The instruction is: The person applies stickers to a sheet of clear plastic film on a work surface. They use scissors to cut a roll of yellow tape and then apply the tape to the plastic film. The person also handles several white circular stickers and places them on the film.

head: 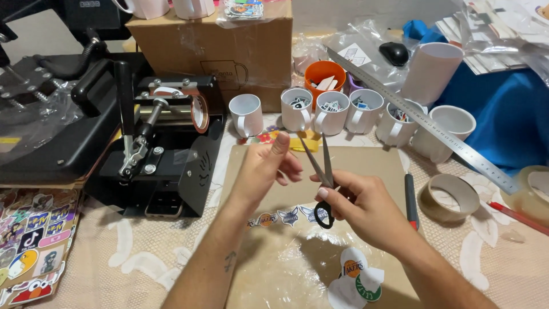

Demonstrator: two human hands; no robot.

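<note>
Your right hand (357,206) grips open scissors (321,177); left hand (264,169) pinches something tiny at 12. Two stickers (355,280) lie cut, strip (289,217) uncut.

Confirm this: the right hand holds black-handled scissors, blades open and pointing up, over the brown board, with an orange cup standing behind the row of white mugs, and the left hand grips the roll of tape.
One thing is wrong. In the head view the left hand grips no tape; it is raised beside the scissors, and the roll of tape lies untouched on the table, right of the brown board. The right hand, orange cup and white mugs are as stated.
</note>
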